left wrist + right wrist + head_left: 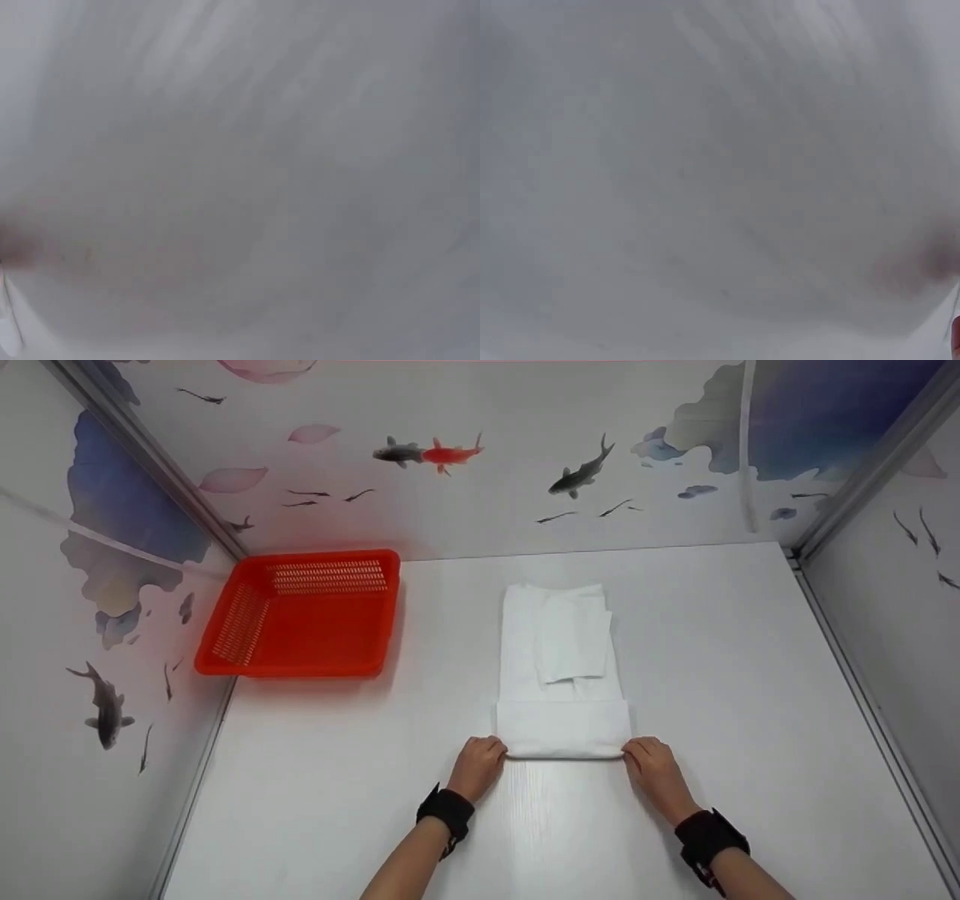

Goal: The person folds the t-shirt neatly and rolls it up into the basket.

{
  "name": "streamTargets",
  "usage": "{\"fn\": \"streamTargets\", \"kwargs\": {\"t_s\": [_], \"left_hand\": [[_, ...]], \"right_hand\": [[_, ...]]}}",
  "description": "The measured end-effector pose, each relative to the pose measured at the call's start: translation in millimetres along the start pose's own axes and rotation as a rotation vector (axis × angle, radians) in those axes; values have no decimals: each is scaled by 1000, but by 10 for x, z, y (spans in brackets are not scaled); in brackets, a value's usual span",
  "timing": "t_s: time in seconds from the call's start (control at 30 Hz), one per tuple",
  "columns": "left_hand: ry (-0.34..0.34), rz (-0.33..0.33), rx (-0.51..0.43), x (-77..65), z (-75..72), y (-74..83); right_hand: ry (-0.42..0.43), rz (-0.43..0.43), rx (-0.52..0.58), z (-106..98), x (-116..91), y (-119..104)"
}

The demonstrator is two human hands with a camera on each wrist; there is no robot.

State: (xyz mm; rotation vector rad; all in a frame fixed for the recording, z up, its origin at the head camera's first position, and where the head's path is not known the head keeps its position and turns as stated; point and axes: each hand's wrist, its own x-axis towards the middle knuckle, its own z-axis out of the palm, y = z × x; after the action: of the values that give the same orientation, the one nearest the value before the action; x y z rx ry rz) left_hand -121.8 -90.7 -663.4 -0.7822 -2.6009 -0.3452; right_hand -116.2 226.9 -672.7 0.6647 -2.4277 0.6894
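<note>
A white shirt-like garment lies folded into a long strip on the white table, in the head view. Its near end is turned up into a flat band, and a smaller flap lies on its far part. At the near left corner, my left hand pinches the folded edge between thumb and fingers. My right hand pinches the near right corner the same way. Both wrist views show mostly a blurred, pale surface; a sliver of a fingertip appears at the right wrist view's edge.
A red plastic basket with slotted walls stands at the back left of the table. Panels printed with fish and petals enclose the table at the back and sides. Black bands circle both wrists.
</note>
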Motion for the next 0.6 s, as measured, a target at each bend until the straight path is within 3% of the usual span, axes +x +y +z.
{"fn": "streamTargets", "kwargs": {"t_s": [0.1, 0.37, 0.5, 0.6], "left_hand": [[-18, 15, -53, -40, -61, 15], [-61, 145, -206, -126, -347, 20], [-94, 138, -335, -76, -511, -1], [-74, 125, -398, -4, -574, -33]], "right_hand": [[-30, 5, 0, -86, -51, -36], [-165, 37, 11, -366, -132, -173], [-201, 53, 44, -473, -54, -230], [-183, 36, 59, -515, 39, -236]]}}
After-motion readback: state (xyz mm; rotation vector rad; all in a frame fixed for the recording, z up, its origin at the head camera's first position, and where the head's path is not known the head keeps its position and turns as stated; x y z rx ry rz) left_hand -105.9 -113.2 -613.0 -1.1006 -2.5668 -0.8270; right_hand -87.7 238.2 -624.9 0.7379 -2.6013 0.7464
